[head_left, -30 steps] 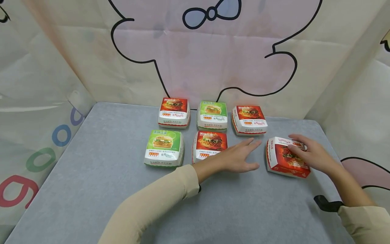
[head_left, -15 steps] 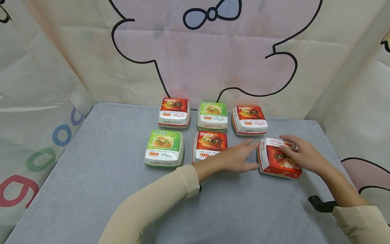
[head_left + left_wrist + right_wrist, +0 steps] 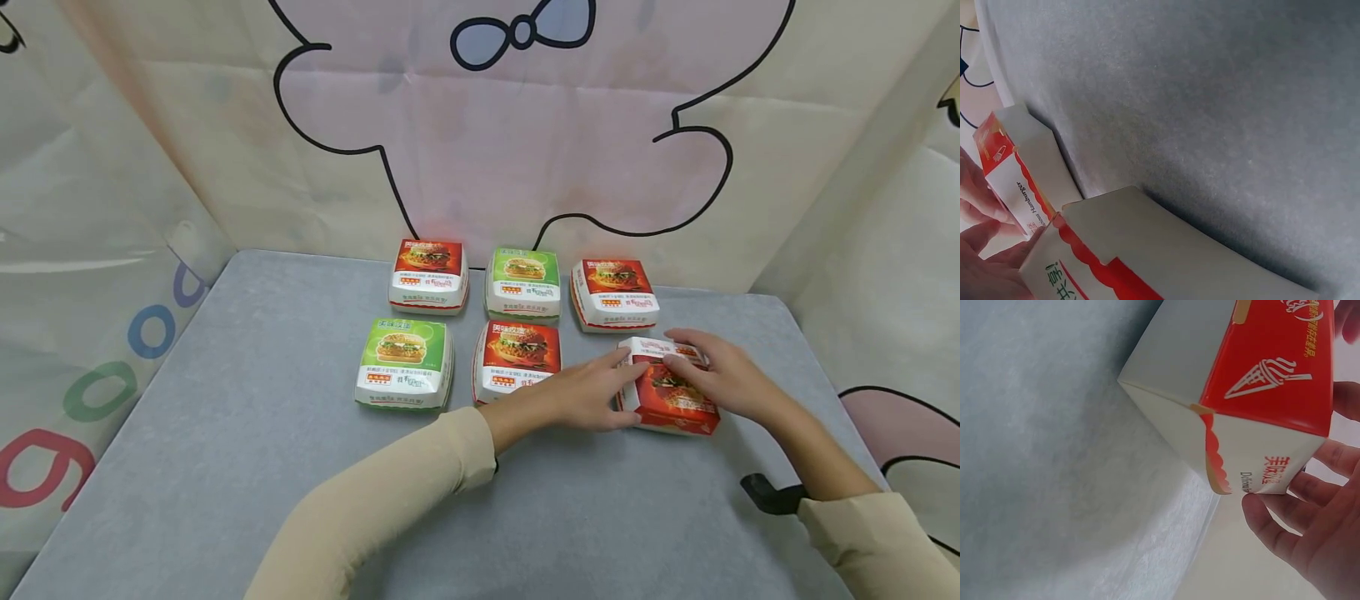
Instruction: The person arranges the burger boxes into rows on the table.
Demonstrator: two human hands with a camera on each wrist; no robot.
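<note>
My right hand [image 3: 726, 377] grips a red-and-white hamburger box [image 3: 673, 398] at its right end, thumb over the top and fingers bent along the right side. That box sits slightly turned at the front right of the table, its red near side [image 3: 1266, 381] facing the right wrist camera. My left hand [image 3: 588, 393] has its fingers stretched out, the tips at the box's left side. The left forearm covers the near side of the red hamburger box [image 3: 520, 343] in the front middle. A green hamburger box [image 3: 402, 367] stands to its left.
Behind, a back row holds a red box [image 3: 429, 279], a green box [image 3: 522, 287] and another red box [image 3: 615, 297]. They stand on a grey table [image 3: 285, 350] near its back edge, against a printed backdrop [image 3: 480, 150].
My right hand has brought the red hamburger box leftward across the table to the left hand's fingertips. The left hand stays nearly where it was. The other boxes have kept their places.
</note>
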